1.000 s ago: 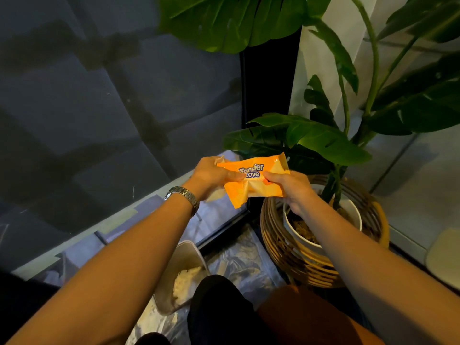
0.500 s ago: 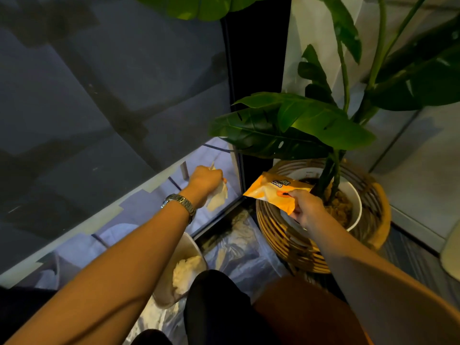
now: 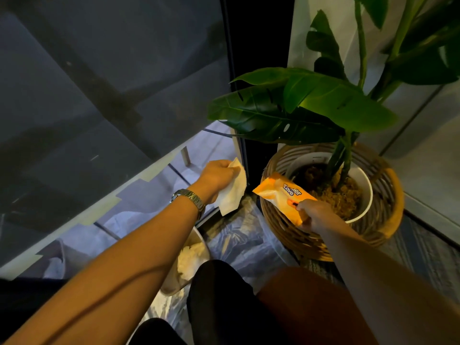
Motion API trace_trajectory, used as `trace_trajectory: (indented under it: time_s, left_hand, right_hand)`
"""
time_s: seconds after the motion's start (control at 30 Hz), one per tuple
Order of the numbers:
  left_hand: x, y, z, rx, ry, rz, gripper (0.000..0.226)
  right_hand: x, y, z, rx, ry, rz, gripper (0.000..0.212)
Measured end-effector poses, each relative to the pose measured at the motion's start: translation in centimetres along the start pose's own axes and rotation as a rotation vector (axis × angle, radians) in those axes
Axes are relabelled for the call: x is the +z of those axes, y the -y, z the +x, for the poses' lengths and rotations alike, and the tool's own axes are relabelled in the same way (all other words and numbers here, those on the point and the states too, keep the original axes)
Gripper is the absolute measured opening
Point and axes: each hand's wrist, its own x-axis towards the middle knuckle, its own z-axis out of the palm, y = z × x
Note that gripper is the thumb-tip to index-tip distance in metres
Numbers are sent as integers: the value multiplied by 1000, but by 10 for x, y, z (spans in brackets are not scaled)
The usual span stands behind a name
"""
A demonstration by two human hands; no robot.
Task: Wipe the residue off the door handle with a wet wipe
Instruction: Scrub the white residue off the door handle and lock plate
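Nearest cam: dark-clad knee (image 3: 219, 295) at bottom centre, w/ both bare forearms reaching fwd on either side of it. Just left of the knee, a pale tub (image 3: 199, 242) holds crumpled white material; a clear plastic sheet (image 3: 239, 240) lies on the floor beyond. L wrist carries a metal watch (image 3: 189, 198). L hand (image 3: 218, 176): fingers curled tight into a fist round the upper part of the wet wipe (image 3: 232, 192). The wipe's top corner pokes out above the knuckles; the rest hangs loose below and to the right of the fist. R hand (image 3: 314, 215): thumb and fingers pinch the near end of the orange wipe pack (image 3: 281, 196). Pack extends away from the fingertips toward upper left, label side up, over the near rim of the wicker basket (image 3: 389, 202). Wipe and pack are near each other but apart. Inside the basket sits a white pot (image 3: 368, 195) w/ brown filler and a large-leaved plant (image 3: 286, 113). Farthest: dark glass panel (image 3: 99, 83) on the left, black frame post (image 3: 258, 46) btwn glass and plant.
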Motion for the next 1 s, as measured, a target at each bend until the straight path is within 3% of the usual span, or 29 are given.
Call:
trace_trajectory:
  time_s: [0.13, 0.3, 0.4, 0.5, 0.6, 0.7, 0.9, 1.0]
  left_hand:
    - [2, -7, 3, 16, 12, 2, 26]
    - [-3, -13, 2, 43, 6, -3, 17]
    - [-11, -15, -1, 64, -6, -49, 15]
    - [-21, -17, -6, 66, -36, -104, 33]
    - [-34, -19, -14, 114, -81, -157, 27]
    - [-53, -25, -30, 187, -156, -208, 14]
    - [-113, -29, -70, 324, -317, -225, 7]
    - [-147, -26, -91, 361, -438, -228, 7]
  right_hand:
    - [5, -4, 8, -60, -46, -183, 56]
    - [7, 4, -3, -218, -272, -383, 88]
    - [15, 19, -28, -408, -294, -481, 65]
    - [36, 30, -58, -635, -97, -462, 26]
    - [61, 38, -93, -661, 249, -288, 45]
    - [81, 47, -124, -592, 514, -169, 45]
    - [107, 60, -171, -745, 702, -212, 6]
    - [123, 61, -198, -789, 764, -195, 8]
